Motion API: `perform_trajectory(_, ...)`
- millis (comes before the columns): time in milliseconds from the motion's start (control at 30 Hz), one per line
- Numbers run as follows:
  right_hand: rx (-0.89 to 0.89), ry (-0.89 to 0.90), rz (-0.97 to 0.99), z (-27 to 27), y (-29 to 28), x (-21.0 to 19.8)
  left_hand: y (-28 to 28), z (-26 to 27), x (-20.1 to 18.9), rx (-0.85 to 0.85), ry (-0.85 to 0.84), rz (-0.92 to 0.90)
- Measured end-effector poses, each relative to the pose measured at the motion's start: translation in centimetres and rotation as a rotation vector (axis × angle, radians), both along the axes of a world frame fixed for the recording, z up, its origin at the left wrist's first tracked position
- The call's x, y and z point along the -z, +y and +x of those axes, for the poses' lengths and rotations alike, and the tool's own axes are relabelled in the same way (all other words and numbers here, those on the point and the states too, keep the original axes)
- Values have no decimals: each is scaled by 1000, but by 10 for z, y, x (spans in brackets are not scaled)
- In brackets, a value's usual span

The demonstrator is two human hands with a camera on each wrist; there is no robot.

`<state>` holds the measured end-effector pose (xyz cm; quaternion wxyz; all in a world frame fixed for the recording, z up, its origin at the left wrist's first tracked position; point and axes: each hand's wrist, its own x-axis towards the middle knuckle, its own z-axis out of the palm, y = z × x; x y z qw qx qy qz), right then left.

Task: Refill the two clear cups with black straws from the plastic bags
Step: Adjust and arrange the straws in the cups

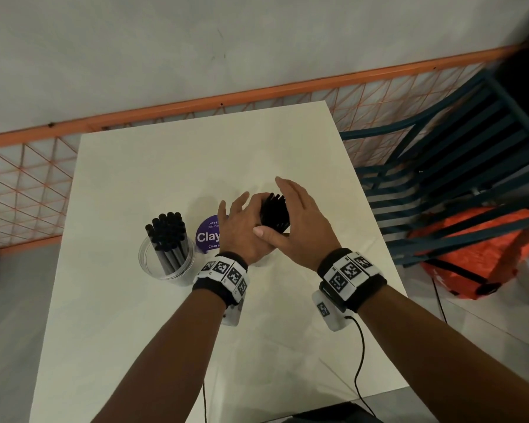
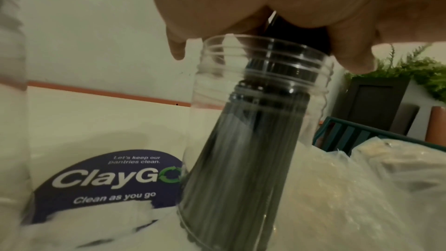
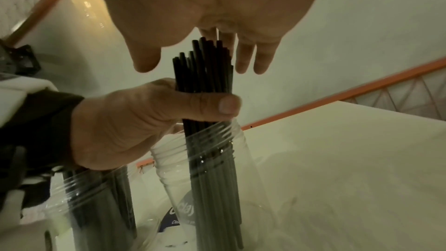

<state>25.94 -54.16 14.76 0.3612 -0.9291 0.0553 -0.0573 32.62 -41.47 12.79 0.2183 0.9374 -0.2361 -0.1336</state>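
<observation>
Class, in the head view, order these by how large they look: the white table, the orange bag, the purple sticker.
1. white table
2. orange bag, partly hidden behind chair slats
3. purple sticker, partly covered by the left hand

1. Both forearms are bare, with no sleeves.
2. The left wrist [image 1: 223,277] wears a black band topped with white tiles printed with black square codes.
3. The right wrist [image 1: 350,277] wears a matching black band with the same white coded tiles.
4. A small white box [image 1: 327,311] with a code tag hangs under the right band.
5. A thin black cable [image 1: 359,355] runs from that box.
6. A similar pale box [image 1: 231,314] sits under the left band.
</observation>
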Motion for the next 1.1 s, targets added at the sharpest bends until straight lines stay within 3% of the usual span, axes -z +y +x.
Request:
perform_trajectory(133,-94,21,-38,8,5,0,-1,-2,7,36,-56,80)
perform_trajectory(500,-61,13,61,23,-5,2,-5,-4,10,-150,29,20)
perform_trajectory(667,-31,40,122,22,-4,4,-5,-4,11,-143,20,-4)
perform_trajectory(933,-64,76,-110,20,-4,2,0,-5,12,-65,-22,98)
perform_trajectory(1100,-40,64,-147,19,-3,-1,-1,-5,8,-83,0,32)
